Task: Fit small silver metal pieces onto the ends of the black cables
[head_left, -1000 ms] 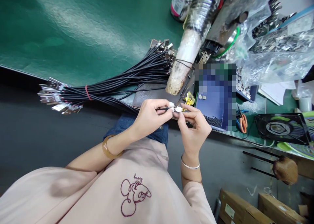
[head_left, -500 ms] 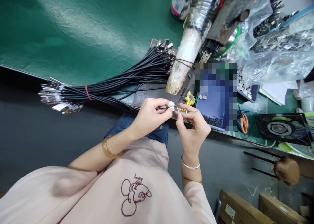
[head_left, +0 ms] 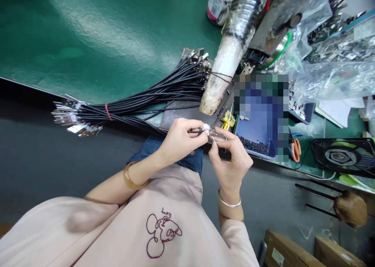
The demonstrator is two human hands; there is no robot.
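My left hand [head_left: 181, 140] pinches the end of a thin black cable [head_left: 197, 131], its thumb tip wrapped in white tape. Facing it, my right hand [head_left: 231, 157] pinches a small metal connector shell [head_left: 213, 133] at that cable's tip, fingertip to fingertip with the left. Both hands hover at the front edge of the green bench [head_left: 102, 32]. A bundle of black cables [head_left: 140, 101] tied with a red band lies to the left, metal connectors at both ends.
A taped, foil-wrapped machine nozzle [head_left: 225, 60] hangs just beyond the hands. A blue tray [head_left: 254, 136] with small dark parts sits right of them, then orange scissors [head_left: 294, 150], a black fan [head_left: 341, 155] and plastic bags of parts [head_left: 331, 64]. Cardboard boxes [head_left: 293, 251] stand on the floor.
The connector shell has gone from showing plainly between my fingertips to being mostly covered by the right fingers. The hands stay together; the view has shifted slightly.
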